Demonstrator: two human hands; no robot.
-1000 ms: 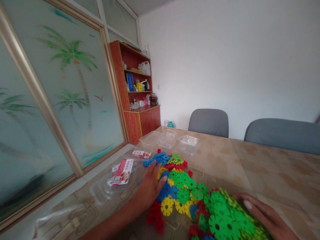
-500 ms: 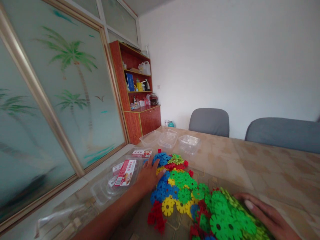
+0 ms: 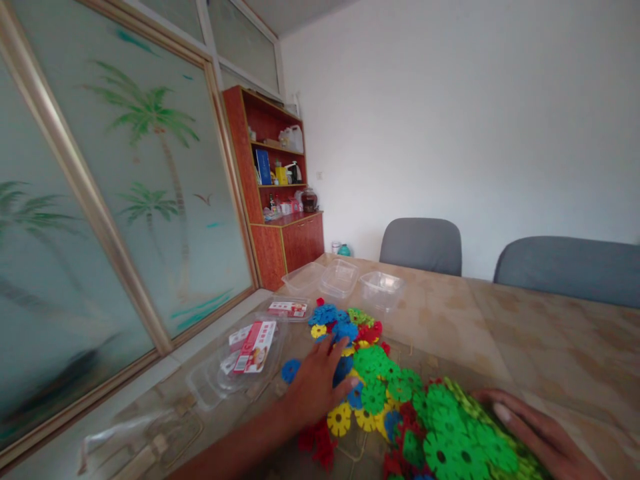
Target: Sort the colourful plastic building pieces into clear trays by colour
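My left hand [image 3: 317,380] lies over the left side of a heap of plastic snowflake building discs, fingers spread across blue discs [image 3: 344,367]. Under and beside its palm are yellow discs [image 3: 339,419] and red pieces [image 3: 320,445]. My right hand [image 3: 537,427] rests at the heap's right edge, its fingers extended along a mound of green discs [image 3: 453,433] and lighter lime-green ones [image 3: 523,460]. Neither hand visibly grasps a piece. A single blue disc [image 3: 291,371] sits apart, left of my left hand.
Clear plastic tubs [image 3: 383,288] stand at the table's far end. Transparent lids with red-and-white labels [image 3: 256,347] lie on the left. Grey chairs [image 3: 421,245] line the far side of the table [image 3: 565,347]. A frosted sliding door [image 3: 200,200] runs along the left.
My left hand has moved right and nearer to me across the blue discs, uncovering a yellow disc and a lone blue disc. My right hand stays beside the green mound.
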